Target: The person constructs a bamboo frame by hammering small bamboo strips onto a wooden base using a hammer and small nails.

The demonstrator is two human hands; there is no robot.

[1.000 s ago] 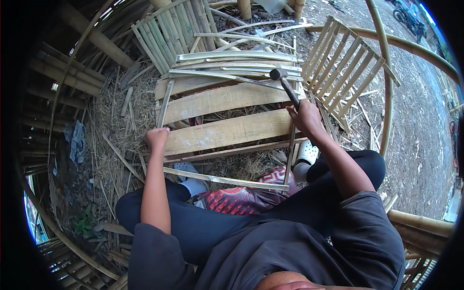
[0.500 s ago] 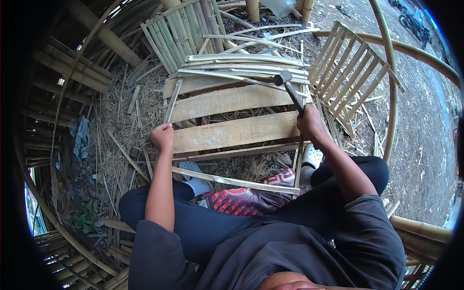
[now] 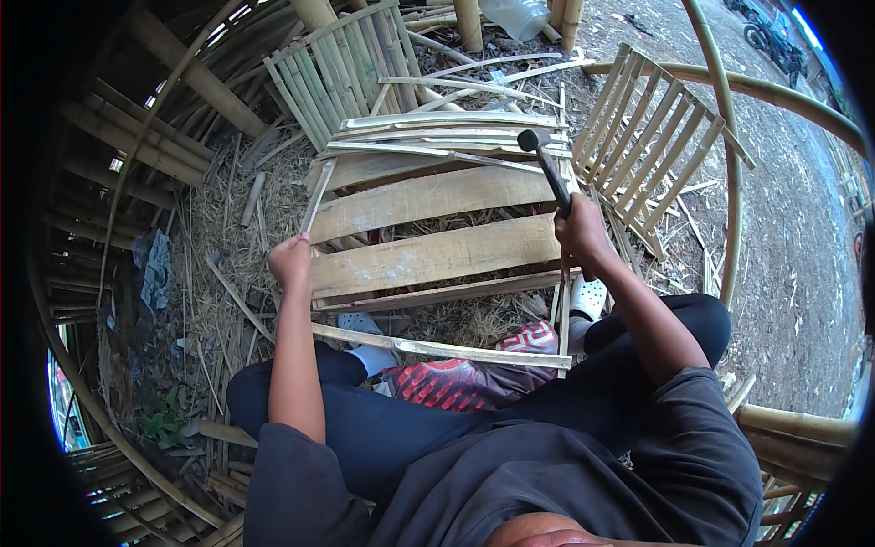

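My right hand (image 3: 581, 232) is wrapped round the dark handle of a hammer (image 3: 550, 171); its head points up and away over the right ends of the strips. At the left side my left hand (image 3: 290, 261) is closed on a thin bamboo strip (image 3: 318, 196), which slants up toward a far crosswise strip (image 3: 428, 151). Between my hands lies a low bench of wide pale boards (image 3: 437, 253) with gaps between them. A near crosswise strip (image 3: 437, 347) runs above my lap, its right end meeting an upright strip (image 3: 564, 310).
Several loose strips (image 3: 456, 120) are stacked on the bench's far part. Slatted bamboo panels stand at the far left (image 3: 342, 68) and far right (image 3: 647, 137). A curved bamboo pole (image 3: 726, 182) rises at the right. Straw and scraps (image 3: 241, 214) cover the ground.
My left hand has moved a little left, and the strip in it has shifted left too. The hammer stays raised in my right hand, which has shifted slightly left.
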